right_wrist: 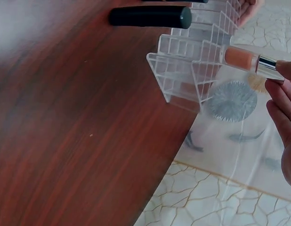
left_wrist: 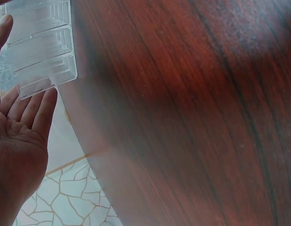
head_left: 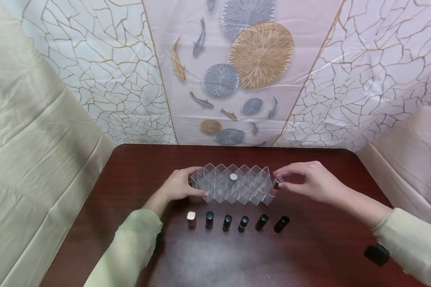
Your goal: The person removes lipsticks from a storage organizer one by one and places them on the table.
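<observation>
A clear lipstick organizer (head_left: 219, 191) with diamond-shaped compartments stands on the table. My left hand (head_left: 179, 184) holds its left end, thumb at the front corner and fingers around the back; the left wrist view shows these fingers (left_wrist: 44, 110) against the clear plastic. Between thumb and fingers, my right hand (head_left: 314, 181) pinches a lip gloss tube (right_wrist: 239, 58) by its silver cap. The tube's peach-coloured end points toward the organizer's right end; whether it touches cannot be told. One white-topped item (head_left: 233, 176) sits in a compartment near the middle.
In front of the organizer several lipsticks stand in a row, from a gold-capped one (head_left: 191, 220) at left to a black one (head_left: 281, 224) at right. Behind the dark red wooden table (head_left: 147, 155) hangs a patterned cloth (head_left: 129, 79). A black object (head_left: 377, 254) lies by the right sleeve.
</observation>
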The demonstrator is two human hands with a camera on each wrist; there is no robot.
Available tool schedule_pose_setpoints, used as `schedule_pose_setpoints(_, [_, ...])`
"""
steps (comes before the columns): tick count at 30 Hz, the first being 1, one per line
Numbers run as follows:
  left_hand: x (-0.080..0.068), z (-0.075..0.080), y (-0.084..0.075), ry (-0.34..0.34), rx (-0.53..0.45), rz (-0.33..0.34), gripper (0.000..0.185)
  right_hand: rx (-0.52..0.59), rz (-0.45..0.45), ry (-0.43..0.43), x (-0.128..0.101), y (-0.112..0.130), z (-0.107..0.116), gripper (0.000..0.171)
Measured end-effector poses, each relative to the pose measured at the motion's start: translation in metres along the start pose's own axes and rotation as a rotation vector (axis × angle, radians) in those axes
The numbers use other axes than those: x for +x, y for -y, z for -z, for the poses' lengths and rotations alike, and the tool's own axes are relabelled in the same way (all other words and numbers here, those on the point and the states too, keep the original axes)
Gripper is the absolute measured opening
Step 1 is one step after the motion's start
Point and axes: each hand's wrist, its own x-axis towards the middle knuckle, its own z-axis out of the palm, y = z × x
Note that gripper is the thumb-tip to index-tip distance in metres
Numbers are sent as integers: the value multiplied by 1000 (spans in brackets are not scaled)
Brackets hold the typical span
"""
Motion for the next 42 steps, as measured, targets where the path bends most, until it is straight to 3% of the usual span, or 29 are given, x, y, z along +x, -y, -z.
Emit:
schedule_pose_setpoints(17, [1, 2, 3, -3, 0, 6, 95, -36, -75, -19, -46, -2, 11, 47])
schedule_pose_setpoints(32, [0, 1, 3, -3, 0, 5, 95, -20, -46, -51, -89, -10, -13, 55])
schedule_pose_setpoints(42, [1, 1, 2, 5, 2, 6, 94, -31, -98, -73, -118, -12, -29, 56])
